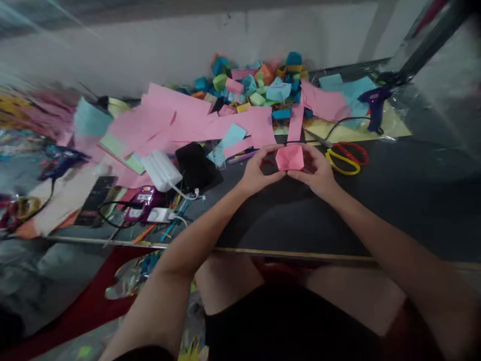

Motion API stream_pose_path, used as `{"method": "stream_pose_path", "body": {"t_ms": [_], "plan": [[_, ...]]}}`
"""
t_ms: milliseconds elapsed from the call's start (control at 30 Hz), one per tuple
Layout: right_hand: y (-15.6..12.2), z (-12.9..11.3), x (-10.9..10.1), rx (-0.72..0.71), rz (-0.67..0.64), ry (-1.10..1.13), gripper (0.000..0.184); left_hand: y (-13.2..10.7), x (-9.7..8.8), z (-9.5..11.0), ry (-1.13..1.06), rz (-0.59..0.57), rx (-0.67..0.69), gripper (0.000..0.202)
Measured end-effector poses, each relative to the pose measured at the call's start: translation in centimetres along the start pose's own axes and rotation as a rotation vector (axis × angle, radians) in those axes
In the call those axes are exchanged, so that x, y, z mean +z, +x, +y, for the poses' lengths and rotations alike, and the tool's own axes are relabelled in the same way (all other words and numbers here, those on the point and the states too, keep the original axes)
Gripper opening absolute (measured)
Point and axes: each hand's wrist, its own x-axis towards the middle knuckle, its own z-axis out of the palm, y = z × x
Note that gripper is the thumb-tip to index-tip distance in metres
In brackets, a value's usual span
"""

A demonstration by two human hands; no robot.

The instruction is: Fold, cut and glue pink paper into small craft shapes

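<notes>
Between my two hands is a small pink folded paper box [289,158], its open side turned toward me. My left hand [260,169] grips its left side, with the thumb at the lower edge. On the other side my right hand [316,169] closes round the box, its thumb meeting the left one below. Scissors [346,158] with one yellow and one red handle lie just right of my right hand. Pink paper strips [296,123] lie beyond the box, and a purple pen-like stick [243,157] is left of my left hand.
Folded paper pieces [259,90] in several colours are heaped at the wall. Pink sheets [180,118] spread leftward. A purple glue gun [376,108] with a cord lies back right. Left are a black pouch-like object [195,165], a white block with a cable [161,170] and a phone [95,200].
</notes>
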Motion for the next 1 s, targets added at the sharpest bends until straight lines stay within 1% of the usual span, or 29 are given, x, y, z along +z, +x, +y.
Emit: {"method": "stream_pose_path", "body": {"t_ms": [367, 667, 900, 1000], "plan": [[-0.02, 0.35, -0.15, 0.004, 0.005, -0.076, 0.077, -0.1, -0.43, -0.18, 0.114, -0.029, 0.035, 0.059], [-0.07, 0.13, 0.0, 0.015, 0.009, -0.078, 0.076, -0.3, -0.53, -0.38, 0.093, -0.023, 0.045, 0.056], [-0.07, 0.0, -0.03, 0.007, -0.002, -0.075, 0.07, -0.29, -0.73, -0.45, 0.094, -0.059, 0.032, 0.054], [-0.12, -0.07, 0.02, 0.011, -0.002, -0.062, 0.072, -0.28, -0.71, -0.37, 0.078, -0.046, 0.02, 0.053]]}}
